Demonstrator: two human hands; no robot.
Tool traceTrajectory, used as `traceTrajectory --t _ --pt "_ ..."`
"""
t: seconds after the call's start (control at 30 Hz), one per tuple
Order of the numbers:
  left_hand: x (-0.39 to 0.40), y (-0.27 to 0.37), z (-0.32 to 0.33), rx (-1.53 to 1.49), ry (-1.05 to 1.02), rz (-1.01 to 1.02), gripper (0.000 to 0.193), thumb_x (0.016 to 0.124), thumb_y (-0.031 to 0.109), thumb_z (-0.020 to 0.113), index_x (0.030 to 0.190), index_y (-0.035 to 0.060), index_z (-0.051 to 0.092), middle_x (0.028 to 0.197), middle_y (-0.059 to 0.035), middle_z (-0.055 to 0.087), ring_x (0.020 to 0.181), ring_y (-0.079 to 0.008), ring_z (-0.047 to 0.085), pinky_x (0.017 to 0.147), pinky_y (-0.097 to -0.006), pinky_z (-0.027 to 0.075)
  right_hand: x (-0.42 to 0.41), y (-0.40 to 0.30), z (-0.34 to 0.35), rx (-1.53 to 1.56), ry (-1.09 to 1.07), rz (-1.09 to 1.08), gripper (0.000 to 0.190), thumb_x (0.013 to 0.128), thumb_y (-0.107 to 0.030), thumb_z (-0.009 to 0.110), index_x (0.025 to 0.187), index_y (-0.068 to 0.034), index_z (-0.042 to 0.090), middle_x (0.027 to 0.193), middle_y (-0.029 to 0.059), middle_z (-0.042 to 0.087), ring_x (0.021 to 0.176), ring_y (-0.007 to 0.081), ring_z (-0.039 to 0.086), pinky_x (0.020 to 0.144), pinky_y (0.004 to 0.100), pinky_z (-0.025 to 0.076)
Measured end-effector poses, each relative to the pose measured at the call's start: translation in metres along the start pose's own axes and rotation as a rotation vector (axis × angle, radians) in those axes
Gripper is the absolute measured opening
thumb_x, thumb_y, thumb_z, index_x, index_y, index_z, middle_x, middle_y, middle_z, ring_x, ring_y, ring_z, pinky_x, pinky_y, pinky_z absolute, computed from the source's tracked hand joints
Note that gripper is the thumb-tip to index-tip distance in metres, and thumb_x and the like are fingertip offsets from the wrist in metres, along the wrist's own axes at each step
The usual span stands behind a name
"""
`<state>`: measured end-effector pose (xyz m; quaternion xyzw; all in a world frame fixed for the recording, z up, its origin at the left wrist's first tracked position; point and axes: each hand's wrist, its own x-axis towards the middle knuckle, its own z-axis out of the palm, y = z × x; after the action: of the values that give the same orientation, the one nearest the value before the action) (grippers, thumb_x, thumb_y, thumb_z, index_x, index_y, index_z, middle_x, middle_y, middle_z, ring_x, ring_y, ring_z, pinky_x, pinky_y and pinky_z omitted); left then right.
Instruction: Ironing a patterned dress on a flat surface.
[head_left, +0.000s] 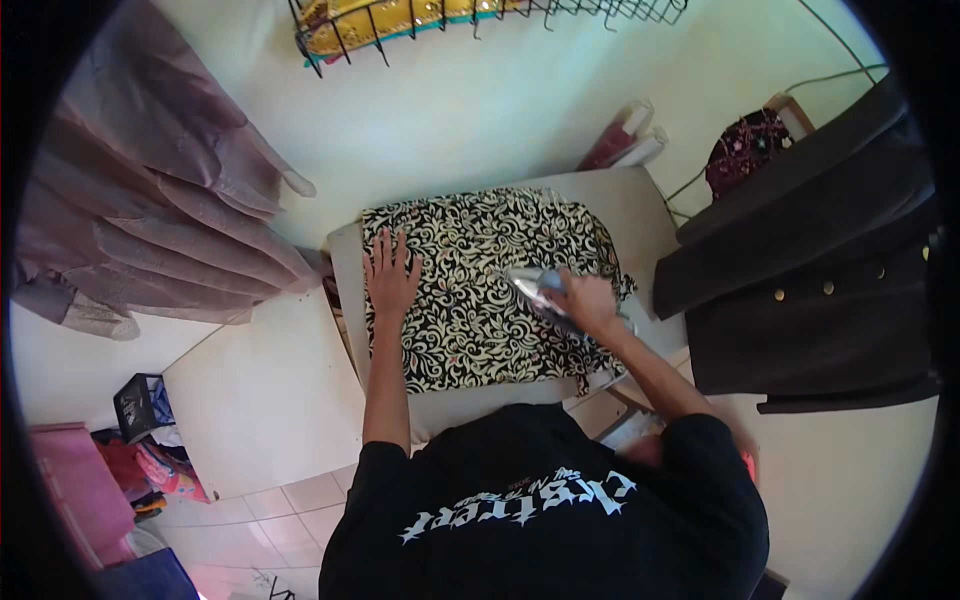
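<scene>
A black cloth with a cream floral scroll pattern (465, 300) lies spread over a pale padded surface (637, 202). My left hand (391, 277) rests flat on its left part, palm down with the fingers spread, holding nothing. My right hand (591, 300) is closed around the handle of an electric clothes iron (536, 289). The iron sits on the right half of the cloth, its shiny pointed tip towards the upper left. My right hand hides part of its rear end.
Mauve garments (187, 202) hang at the left, and a dark buttoned garment (810, 300) hangs at the right. A black wire basket (420, 22) is on the wall ahead. A white panel (262, 397) stands left of the padded surface. Rolled items (622, 142) lean at the back.
</scene>
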<state>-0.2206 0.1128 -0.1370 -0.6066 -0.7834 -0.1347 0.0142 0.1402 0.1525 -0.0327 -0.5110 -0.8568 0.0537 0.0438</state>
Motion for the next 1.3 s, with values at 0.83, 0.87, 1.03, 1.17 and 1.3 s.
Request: traceTrajectory --t 0.83,0.87,1.03,1.17,1.3 --pt "-0.109 0.040 -0.020 -0.110 -0.010 0.006 0.051 0.102 0.042 0.048 0.152 0.0320 0.042 0.161 -0.0157 0.029 0.149 -0.0354 0.025 0.120 -0.0534 0.014 0.008 0.020 -0.005 -0.064 -0.243 -0.223 0.055 0.082 -0.065 0.064 0.088 -0.010 0.071 0.066 0.0190 0.067 0.062 0.0385 0.068 0.062 0.0500 0.055" --pt "-0.109 0.042 -0.021 -0.054 -0.028 -0.011 0.051 0.102 0.040 0.047 0.152 0.0309 0.042 0.161 -0.0168 0.029 0.149 -0.0365 0.025 0.120 -0.0540 0.013 -0.005 0.010 -0.009 -0.046 -0.222 -0.265 0.054 0.081 -0.066 0.064 0.088 -0.013 0.071 0.063 0.0178 0.066 0.060 0.0361 0.068 0.059 0.0480 0.055" --pt "-0.118 0.086 -0.019 -0.177 -0.024 0.135 0.053 0.102 0.025 0.049 0.151 0.0090 0.040 0.158 -0.0203 0.031 0.147 -0.0379 0.027 0.121 -0.0533 0.016 -0.064 -0.048 -0.001 0.027 -0.218 -0.309 0.051 0.081 -0.064 0.066 0.088 -0.014 0.070 0.063 0.0144 0.066 0.058 0.0307 0.068 0.053 0.0444 0.054" --pt "-0.139 0.102 -0.008 -0.259 -0.051 0.131 0.055 0.099 0.025 0.050 0.152 0.0116 0.040 0.158 -0.0188 0.032 0.147 -0.0345 0.029 0.121 -0.0514 0.017 -0.093 -0.064 0.040 0.105 -0.199 -0.305 0.052 0.082 -0.068 0.064 0.092 -0.018 0.072 0.058 0.0113 0.064 0.049 0.0298 0.065 0.047 0.0425 0.051" --pt "-0.133 0.090 -0.018 -0.155 -0.047 0.180 0.048 0.102 0.031 0.048 0.149 0.0213 0.047 0.159 -0.0149 0.033 0.146 -0.0319 0.031 0.119 -0.0513 0.020 -0.090 -0.035 0.036 0.032 -0.080 -0.215 0.048 0.083 -0.063 0.067 0.093 -0.016 0.073 0.059 0.0114 0.065 0.050 0.0306 0.066 0.047 0.0419 0.052"
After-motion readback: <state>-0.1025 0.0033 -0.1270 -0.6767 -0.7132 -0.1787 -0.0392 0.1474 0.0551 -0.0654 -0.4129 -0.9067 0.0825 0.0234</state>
